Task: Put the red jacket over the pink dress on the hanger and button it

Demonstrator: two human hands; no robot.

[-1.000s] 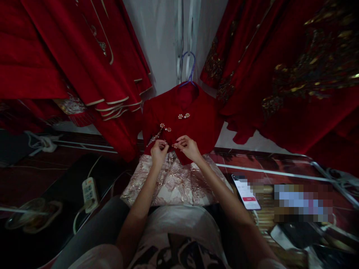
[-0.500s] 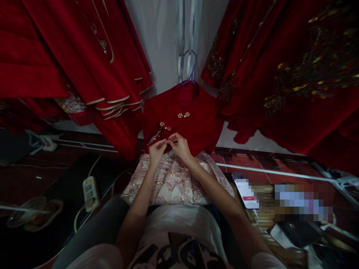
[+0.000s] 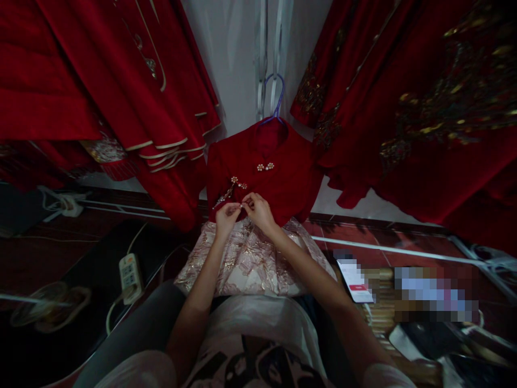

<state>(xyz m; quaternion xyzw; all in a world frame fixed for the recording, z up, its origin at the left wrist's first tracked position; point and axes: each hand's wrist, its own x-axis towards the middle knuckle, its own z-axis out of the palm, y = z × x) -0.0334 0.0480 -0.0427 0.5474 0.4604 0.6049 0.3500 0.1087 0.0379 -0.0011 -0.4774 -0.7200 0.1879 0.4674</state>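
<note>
A red garment top [image 3: 297,186] hangs in front of me on a blue hanger [image 3: 279,97]. One pair of flower-shaped pearl buttons [image 3: 265,167] sits below its collar. A second pair of flower buttons [image 3: 235,180] with a beaded tassel [image 3: 223,198] is lower on the left. My left hand [image 3: 226,220] and my right hand [image 3: 259,212] meet at the lower front, fingertips pinched together. Between them is a small pale ornament [image 3: 242,205], mostly covered by the fingers. Pink-and-gold brocade fabric [image 3: 256,264] spreads over my lap beneath both forearms.
Red garments [image 3: 133,81] hang on the left, and embroidered red ones [image 3: 404,129] on the right. A power strip [image 3: 130,277] lies on a black surface at left. To the right, a phone [image 3: 355,280] with a cable rests on a slatted surface [image 3: 382,296].
Both hands stay pinched at the same place on the garment, with only tiny finger movement. The whole view has shifted very slightly.
</note>
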